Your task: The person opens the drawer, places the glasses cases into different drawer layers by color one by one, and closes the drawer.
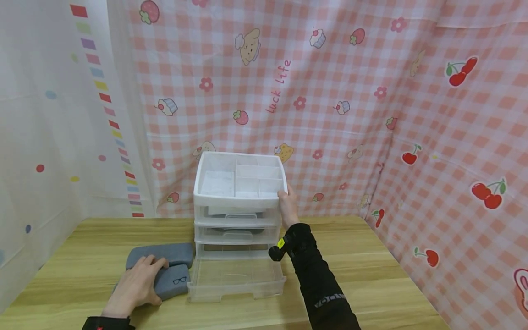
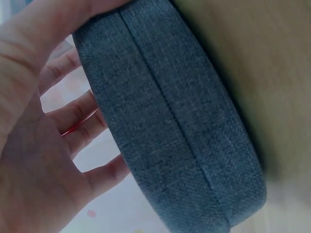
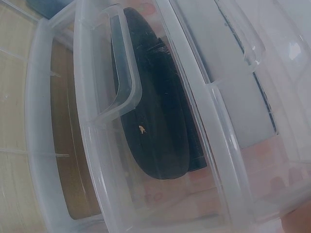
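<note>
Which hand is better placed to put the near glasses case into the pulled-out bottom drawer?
Probably the left hand: it grips the near glasses case, just left of the open bottom drawer. The right hand is farther off, holding the upper right edge of the drawer unit.

A: Layout on yr feed?
B: I see drawer unit (image 1: pixel 236 200) on table (image 1: pixel 359 261), cloth (image 1: pixel 264 128) behind, btm drawer (image 1: pixel 237 286) out front.
A: And L?
B: Rear case (image 1: pixel 173 253), w/ front case (image 1: pixel 171 282) just before it; L hand (image 1: pixel 136 284) on front case.
A: R?
B: I've R hand (image 1: pixel 288 206) at unit's top R edge. Mid drawer (image 1: pixel 237 236) has an obj (image 3: pixel 160 116) in it.
</note>
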`<state>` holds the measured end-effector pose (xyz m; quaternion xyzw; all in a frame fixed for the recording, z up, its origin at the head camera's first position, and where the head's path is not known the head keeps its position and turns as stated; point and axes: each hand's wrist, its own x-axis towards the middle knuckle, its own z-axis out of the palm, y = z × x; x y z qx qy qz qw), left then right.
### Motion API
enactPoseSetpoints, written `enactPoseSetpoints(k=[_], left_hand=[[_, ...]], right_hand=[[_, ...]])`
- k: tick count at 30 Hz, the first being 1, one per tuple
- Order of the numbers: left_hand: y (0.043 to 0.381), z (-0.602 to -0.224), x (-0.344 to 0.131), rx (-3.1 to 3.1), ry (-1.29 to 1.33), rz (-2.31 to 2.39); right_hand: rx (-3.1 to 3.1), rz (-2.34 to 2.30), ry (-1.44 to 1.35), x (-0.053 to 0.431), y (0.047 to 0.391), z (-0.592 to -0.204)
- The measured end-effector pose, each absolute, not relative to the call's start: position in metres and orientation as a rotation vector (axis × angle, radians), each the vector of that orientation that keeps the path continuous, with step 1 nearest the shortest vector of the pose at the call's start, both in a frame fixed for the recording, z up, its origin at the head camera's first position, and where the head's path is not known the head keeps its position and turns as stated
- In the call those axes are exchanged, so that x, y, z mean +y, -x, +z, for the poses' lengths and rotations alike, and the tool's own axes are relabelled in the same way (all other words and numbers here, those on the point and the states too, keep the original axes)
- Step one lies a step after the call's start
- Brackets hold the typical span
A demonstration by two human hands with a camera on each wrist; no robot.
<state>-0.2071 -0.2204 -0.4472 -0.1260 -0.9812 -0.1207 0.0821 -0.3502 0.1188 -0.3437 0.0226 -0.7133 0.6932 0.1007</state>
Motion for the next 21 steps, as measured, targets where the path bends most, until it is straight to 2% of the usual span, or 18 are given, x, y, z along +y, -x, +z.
enactPoseSetpoints(k=[21], left_hand=[[0.186,-0.398,-0.209,-2.634,0.296,-0.133]], right_hand=[[-2.098,2.045,-0.065,0.119,0.35,-0.344]])
